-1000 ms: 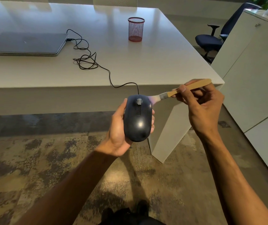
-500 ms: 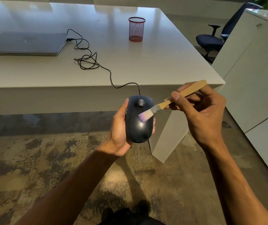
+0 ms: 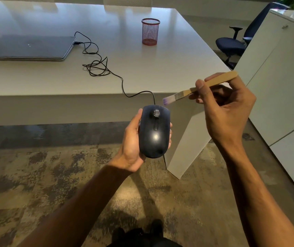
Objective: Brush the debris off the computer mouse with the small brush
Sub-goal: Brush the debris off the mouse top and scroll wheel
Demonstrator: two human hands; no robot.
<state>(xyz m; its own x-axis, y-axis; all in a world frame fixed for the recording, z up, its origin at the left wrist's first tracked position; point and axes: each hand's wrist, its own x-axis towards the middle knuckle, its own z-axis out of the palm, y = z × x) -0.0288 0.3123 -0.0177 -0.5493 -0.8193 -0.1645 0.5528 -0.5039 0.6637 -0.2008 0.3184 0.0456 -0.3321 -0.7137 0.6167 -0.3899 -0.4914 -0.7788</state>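
Here the right hand (image 3: 226,111) pinches the small brush (image 3: 192,90), bristles clear of the computer mouse (image 3: 154,132), which the left hand (image 3: 133,139) cradles off the surface (image 3: 160,68). The taut cable (image 3: 124,90) could tug the mouse loose; stiff strokes might push debris under the scroll wheel (image 3: 156,114).

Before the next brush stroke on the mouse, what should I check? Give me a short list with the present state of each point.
1. Left hand holds the mouse firmly, top side up: ok.
2. Right hand grips the brush by its wooden handle: ok.
3. Bristles touch the mouse: not ok; they hang in the air beyond its front right corner.
4. Cable has slack from the desk to the mouse: ok.
5. Debris left on the mouse: cannot tell; the dark, shiny shell shows no clear specks.
6. Scroll wheel area free of the fingers for brushing: ok.
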